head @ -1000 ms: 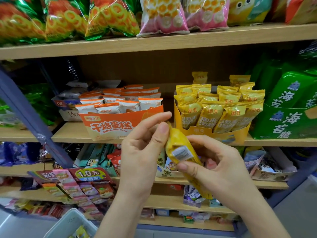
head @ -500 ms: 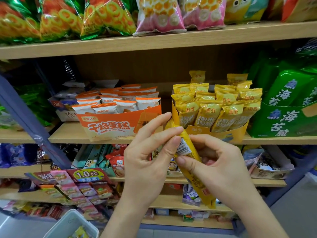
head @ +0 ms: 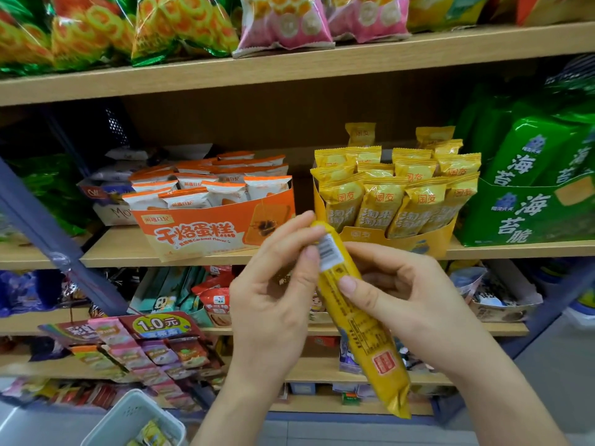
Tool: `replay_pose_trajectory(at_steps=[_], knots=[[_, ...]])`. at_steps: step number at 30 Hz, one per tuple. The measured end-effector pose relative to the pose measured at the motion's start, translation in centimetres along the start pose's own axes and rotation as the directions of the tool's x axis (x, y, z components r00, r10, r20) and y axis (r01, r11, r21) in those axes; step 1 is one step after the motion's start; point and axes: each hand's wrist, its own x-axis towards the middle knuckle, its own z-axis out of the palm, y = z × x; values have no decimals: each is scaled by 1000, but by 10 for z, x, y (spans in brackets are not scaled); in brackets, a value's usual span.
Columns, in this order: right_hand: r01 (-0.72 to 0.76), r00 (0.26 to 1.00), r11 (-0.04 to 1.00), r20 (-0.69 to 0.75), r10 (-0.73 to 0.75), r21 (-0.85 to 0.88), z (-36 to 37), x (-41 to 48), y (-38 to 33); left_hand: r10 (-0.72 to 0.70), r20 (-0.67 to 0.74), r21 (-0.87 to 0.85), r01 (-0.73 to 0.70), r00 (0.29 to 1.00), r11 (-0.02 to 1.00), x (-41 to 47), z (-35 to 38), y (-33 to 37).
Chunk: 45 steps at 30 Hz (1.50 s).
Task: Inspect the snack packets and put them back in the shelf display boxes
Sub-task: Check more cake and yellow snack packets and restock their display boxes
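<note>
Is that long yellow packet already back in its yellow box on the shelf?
No: the left hand and the right hand both hold the yellow packet in front of the shelf, outside the yellow display box.

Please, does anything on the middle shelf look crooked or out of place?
The orange display box seems askew: it is turned against the shelf edge, and its front left corner hangs past it. The yellow packet, pinched by the left hand and right hand, shows no visible damage.

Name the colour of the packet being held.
Yellow packet, with a white barcode label; head view.
</note>
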Motion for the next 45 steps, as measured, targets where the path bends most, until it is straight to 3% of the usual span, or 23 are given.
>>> replay_pose_trajectory(at_steps=[2, 5, 10, 15, 18, 21, 23, 26, 30, 35, 38, 45], knots=[[-49, 991, 997, 121, 56, -60, -7, -2, 2, -129, -116, -100, 118, 985, 988, 3, 0, -1], [-94, 924, 973, 344, 164, -210, -18, -8, 0, -391, -255, -354, 292, 884, 889, 10, -3, -2], [-60, 945, 989, 312, 99, -132, -21, -6, -3, -538, -302, -509, 344, 787, 789, 13, -7, -6], [-83, 965, 997, 249, 82, -6, -26, -4, -2, -522, -208, -357, 432, 827, 828, 10, -21, -13], [-93, 975, 992, 211, 73, 88, -29, -3, -2, -404, -43, -284, 377, 914, 882, 8, -35, -17], [-100, 985, 976, 157, 70, 194, -33, -1, 1, -300, 121, -62, 309, 946, 949, 8, -43, -17], [-102, 989, 962, 128, 71, 255, -33, 0, 3, -277, 159, 82, 267, 948, 960, 11, -42, -14], [-73, 997, 969, 36, 66, 235, -31, 0, 3, -226, 106, 174, 206, 968, 963, 11, -35, -9], [65, 972, 997, -229, -57, 28, -21, 1, -1, -234, 5, 167, 230, 972, 959, 7, -26, -10], [321, 793, 943, -521, -316, -84, -2, 0, -7, -299, -48, 118, 303, 953, 946, 4, -18, -11], [396, 762, 914, -523, -383, -92, 1, 1, -7, -371, -78, 55, 375, 926, 925, 5, -17, -10], [388, 734, 887, -498, -462, -250, -1, 9, -2, -452, -63, -31, 451, 890, 892, 3, -16, -11]])
